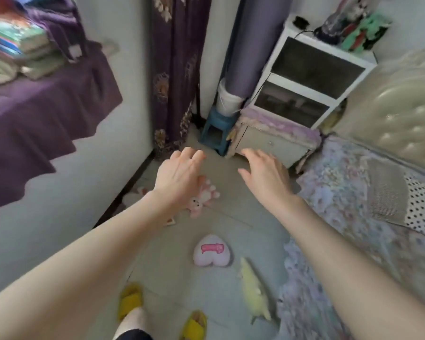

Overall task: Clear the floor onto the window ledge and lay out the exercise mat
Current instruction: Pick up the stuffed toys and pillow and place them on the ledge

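Both grips spread wide, nothing in them. Left hand (179, 175) hangs right over the pink bunny toy (201, 200), not touching afaict. Right hand (265, 175) is off to the side w/ bare floor (231, 168) under it. Heart pillow (212, 251) and yellow plush (253, 293) lie nearer the slippers (194, 325) (rolled mat (253, 45) stands beyond both grips, in the corner).

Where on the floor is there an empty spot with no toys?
The bare floor between the two hands, in front of the blue stool and the small cabinet, is free. So is the strip beside the bed, right of the pink bunny. It is crowded lower down: the heart pillow, the yellow-green plush and the slippers lie close together.
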